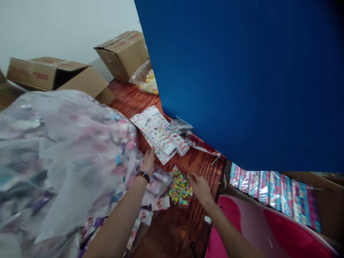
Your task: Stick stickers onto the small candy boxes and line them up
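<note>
My left hand (148, 160), with a beaded bracelet on the wrist, lies with fingers stretched out against the edge of a stack of printed sticker sheets (161, 134) on the red-brown wooden table (172, 222). My right hand (199, 187) hovers palm down, fingers loosely spread, at the right edge of a small clear packet of colourful beads (180, 188). Neither hand grips anything. Small loose packets (160, 203) lie just in front of the left forearm.
A huge clear plastic bag (61, 161) stuffed with packets fills the left. Cardboard boxes (123, 53) and another box (53, 75) stand at the back by the wall. A blue block hides the upper right. A row of pink-blue packs (274, 191) and a pink tub (268, 233) sit at right.
</note>
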Demonstrator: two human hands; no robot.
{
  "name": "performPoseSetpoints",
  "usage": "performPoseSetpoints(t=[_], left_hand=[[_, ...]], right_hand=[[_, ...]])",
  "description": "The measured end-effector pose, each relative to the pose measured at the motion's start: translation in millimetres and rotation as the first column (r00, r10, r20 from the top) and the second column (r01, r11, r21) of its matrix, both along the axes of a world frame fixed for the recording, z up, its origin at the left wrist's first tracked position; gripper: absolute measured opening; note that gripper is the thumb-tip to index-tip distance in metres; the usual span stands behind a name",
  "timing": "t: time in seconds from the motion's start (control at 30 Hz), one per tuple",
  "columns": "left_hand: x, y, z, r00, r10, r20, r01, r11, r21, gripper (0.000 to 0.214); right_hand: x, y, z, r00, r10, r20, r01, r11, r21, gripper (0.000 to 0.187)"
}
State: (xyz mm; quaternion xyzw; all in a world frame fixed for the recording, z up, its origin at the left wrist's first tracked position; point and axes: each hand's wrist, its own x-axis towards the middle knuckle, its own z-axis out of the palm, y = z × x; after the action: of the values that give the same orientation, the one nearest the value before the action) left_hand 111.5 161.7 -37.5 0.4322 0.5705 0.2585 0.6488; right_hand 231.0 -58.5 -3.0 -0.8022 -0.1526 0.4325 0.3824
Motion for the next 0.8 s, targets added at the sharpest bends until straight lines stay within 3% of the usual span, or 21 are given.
performPoseSetpoints(t=[0.13,0.23,0.37,0.53,0.8], left_hand=[[-10,-3,-0.5,0.998,-0.001,0.058,0.003,1.000,-0.030,0.029],[-17,-3,-4.3,0.996,0.013,0.092,-0.010,0.999,-0.039,0.026],[-25,-2,-10.2,0.990,0.041,0.137,-0.035,0.998,-0.050,0.025],[-28,1,-13.6,0.983,0.035,0.181,-0.026,0.998,-0.056,0.025],[-29,2,-9.5,0.974,0.029,0.226,-0.017,0.998,-0.055,0.027]], right_hand=[[0,93,-19.4,0.956,-0.185,-0.226,0.183,0.983,-0.029,0.014],[-7,128,-38.8,0.912,-0.292,-0.289,0.296,0.955,-0.030,0.017],[-11,136,-48.1,0.872,-0.384,-0.302,0.391,0.919,-0.040,0.014],[-22,135,-41.2,0.850,-0.424,-0.312,0.438,0.898,-0.026,0.009],[-46,131,-43.8,0.885,-0.337,-0.321,0.337,0.940,-0.055,0.012]])
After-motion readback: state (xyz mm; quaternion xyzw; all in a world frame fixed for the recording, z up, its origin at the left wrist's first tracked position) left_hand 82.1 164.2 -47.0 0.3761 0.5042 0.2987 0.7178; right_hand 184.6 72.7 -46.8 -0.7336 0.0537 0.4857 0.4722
